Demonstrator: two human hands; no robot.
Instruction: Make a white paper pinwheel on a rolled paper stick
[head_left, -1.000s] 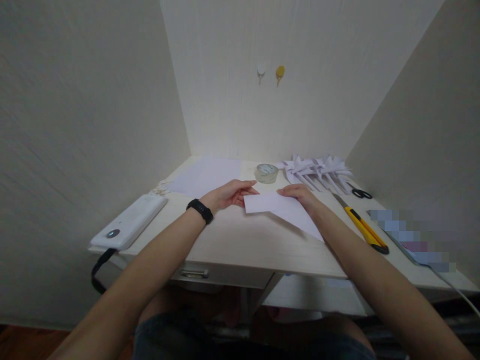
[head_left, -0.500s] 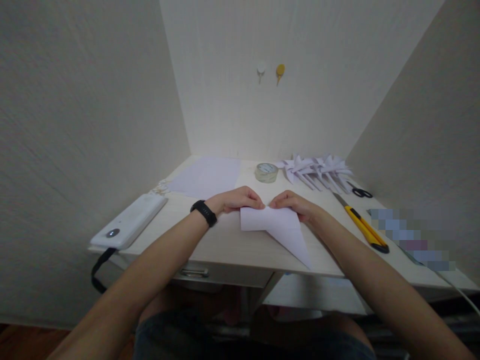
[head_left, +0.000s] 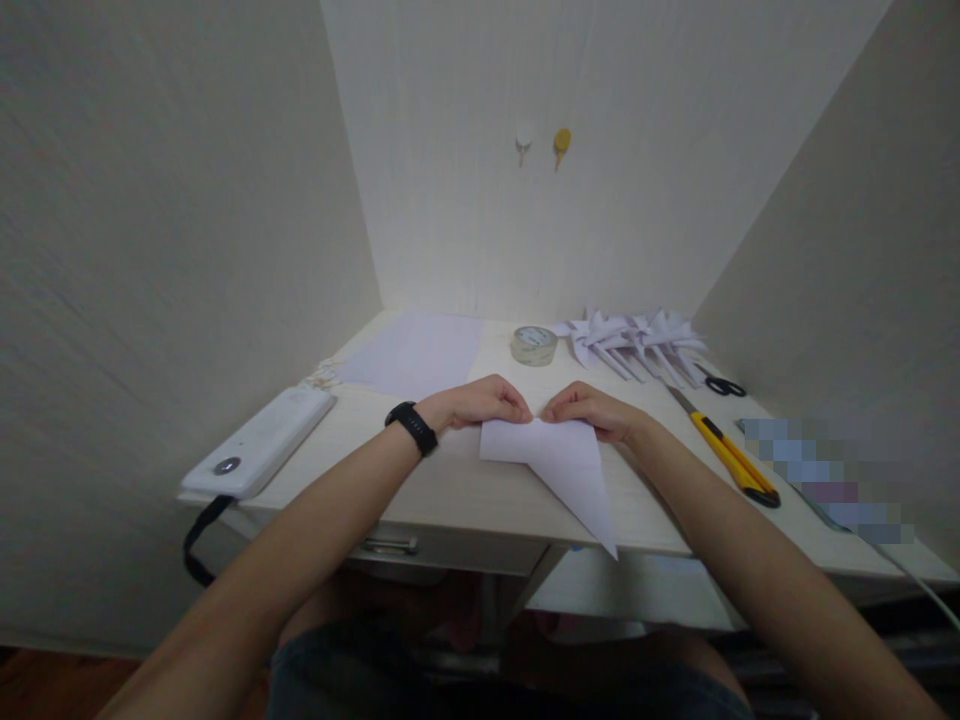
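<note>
A folded sheet of white paper [head_left: 551, 450] lies at the front of the desk, its long pointed corner reaching just past the front edge. My left hand [head_left: 493, 400], with a black watch [head_left: 412, 427] on the wrist, pinches the paper's far edge between thumb and fingers. Close beside it, my right hand [head_left: 589, 408] pinches the same edge, a small gap between the two thumbs. Parts of the far edge are hidden under the fingers.
Behind the hands stands a roll of clear tape [head_left: 533, 346]. Paper pinwheels [head_left: 637, 343], black scissors [head_left: 725, 386] and a yellow box cutter [head_left: 731, 455] lie to the right. White sheets [head_left: 420, 350] and a white boxy device [head_left: 259, 445] are on the left.
The paper's pointed corner has dropped slightly toward me, over the desk's front edge. Both hands keep their pinch and have shifted barely to the right.
</note>
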